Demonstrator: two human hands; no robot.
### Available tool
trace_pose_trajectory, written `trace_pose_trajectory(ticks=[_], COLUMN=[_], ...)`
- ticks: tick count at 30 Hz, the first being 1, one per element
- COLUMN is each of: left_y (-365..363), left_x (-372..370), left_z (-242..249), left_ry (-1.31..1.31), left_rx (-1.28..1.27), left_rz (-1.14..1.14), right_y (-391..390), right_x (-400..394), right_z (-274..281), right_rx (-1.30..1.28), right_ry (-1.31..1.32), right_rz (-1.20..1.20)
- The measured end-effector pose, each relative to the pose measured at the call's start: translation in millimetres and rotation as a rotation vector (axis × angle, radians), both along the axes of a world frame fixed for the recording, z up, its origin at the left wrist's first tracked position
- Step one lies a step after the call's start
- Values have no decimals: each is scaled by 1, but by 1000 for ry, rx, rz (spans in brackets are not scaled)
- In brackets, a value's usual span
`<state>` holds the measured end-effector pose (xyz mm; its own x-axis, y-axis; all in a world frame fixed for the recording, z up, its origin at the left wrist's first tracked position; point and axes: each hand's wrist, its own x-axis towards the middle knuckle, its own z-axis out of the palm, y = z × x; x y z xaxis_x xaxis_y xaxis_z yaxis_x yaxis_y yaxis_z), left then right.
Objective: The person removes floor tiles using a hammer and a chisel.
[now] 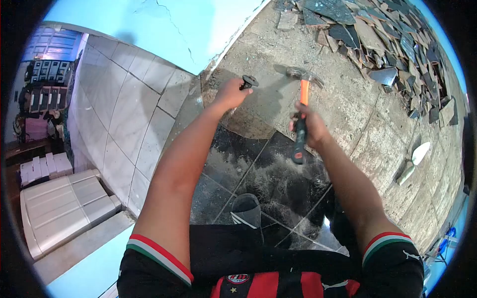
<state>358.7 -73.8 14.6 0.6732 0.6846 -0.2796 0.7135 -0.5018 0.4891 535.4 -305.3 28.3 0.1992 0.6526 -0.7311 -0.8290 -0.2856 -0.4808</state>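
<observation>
My left hand (230, 95) is wrapped round a chisel, whose dark, flared top (250, 81) sticks out above the fist. The rest of the chisel is mostly hidden by my fingers. It stands over the bare floor by the edge of the black tiles (238, 154). My right hand (314, 128) grips a claw hammer (304, 92) by its black and orange handle. The metal hammer head is up and away from me, to the right of the chisel and apart from it. My right hand is slightly blurred.
A heap of broken tile pieces (370, 37) covers the far right floor. A trowel (416, 160) lies at the right on rough, bare floor. At the left are white marbled tiles (117, 84) and a pale plastic box (62, 206). A blue wall corner (194, 44) stands ahead.
</observation>
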Motion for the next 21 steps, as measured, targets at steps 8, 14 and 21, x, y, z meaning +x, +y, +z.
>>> trace_pose_trajectory(ticks=[8, 14, 21], left_y=[-33, 16, 49], left_x=[-23, -27, -19], left_z=[31, 21, 57], left_ry=[-102, -81, -154], left_rx=[-37, 73, 63], left_rz=[-116, 245, 132], right_y=[-30, -21, -19], right_x=[-45, -47, -48], right_z=[-20, -11, -14], right_rx=[-92, -72, -108], right_ry=[-42, -259, -328], right_rz=[-21, 31, 38])
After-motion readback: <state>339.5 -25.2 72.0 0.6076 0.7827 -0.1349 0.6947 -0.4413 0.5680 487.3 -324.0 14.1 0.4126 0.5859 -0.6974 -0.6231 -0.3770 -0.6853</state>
